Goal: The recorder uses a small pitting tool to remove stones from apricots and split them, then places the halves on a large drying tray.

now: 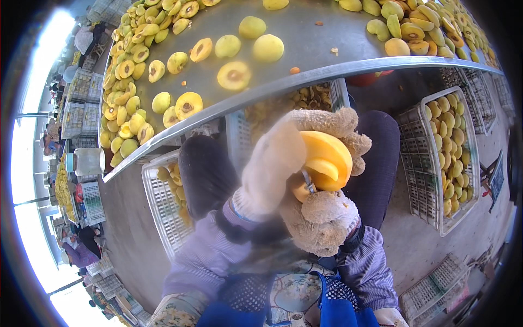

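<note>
My left hand (278,155), in a pale knitted glove, curls around a yellow stone fruit (337,153), probably a peach, above my knees. A curved slice of its flesh stands out from the cut face. In a stained glove, my right hand (322,222) is closed around a small tool, whose metal part (309,182) touches or nearly touches the fruit's lower side. A yellowish piece beside the metal may be the tool's handle or fruit; I cannot tell. Ahead lies a metal-topped table (302,41) with halved fruit (189,105) and whole-looking fruit (268,48) on it.
The table's raised metal edge (261,92) runs just beyond my hands. Heaps of cut fruit lie at its left (126,102) and right (425,28). Plastic crates of fruit stand left (161,208) and right (419,163) of my legs. Under the table sits another crate (239,139).
</note>
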Demonstrator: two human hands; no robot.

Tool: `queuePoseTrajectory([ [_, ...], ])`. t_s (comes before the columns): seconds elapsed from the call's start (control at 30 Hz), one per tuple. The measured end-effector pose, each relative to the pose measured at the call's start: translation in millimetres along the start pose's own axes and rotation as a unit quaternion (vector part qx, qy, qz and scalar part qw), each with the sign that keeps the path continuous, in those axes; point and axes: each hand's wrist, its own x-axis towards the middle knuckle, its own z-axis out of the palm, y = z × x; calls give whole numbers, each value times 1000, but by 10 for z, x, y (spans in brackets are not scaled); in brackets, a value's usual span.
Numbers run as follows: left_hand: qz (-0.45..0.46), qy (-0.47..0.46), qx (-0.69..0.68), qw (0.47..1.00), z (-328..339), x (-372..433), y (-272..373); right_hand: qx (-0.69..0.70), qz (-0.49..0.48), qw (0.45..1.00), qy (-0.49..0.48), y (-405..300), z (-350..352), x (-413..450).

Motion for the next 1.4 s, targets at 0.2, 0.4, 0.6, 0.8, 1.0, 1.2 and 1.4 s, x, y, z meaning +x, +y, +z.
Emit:
queuePoseTrajectory([
  [0.2,-83,215,-14,973,83,41,-80,-36,-18,999,0,-11,-2,-27],
  [0.4,-89,39,-355,930,148,119,15,-196,-12,974,116,-49,-27,-50],
  [0.6,-68,149,-121,979,133,144,56,-267,65,954,117,-151,105,150],
  [0.8,-46,158,49,985,-16,61,126,-347,-140,894,248,43,464,252],
  [1.0,107,160,508,840,-224,68,-5,-580,-200,708,349,-53,479,254],
  [1.2,143,66,626,764,-132,0,30,-548,-241,673,434,-29,495,359],
  [1.4,-31,102,240,965,-105,-40,143,-488,-233,754,372,-100,537,262],
])
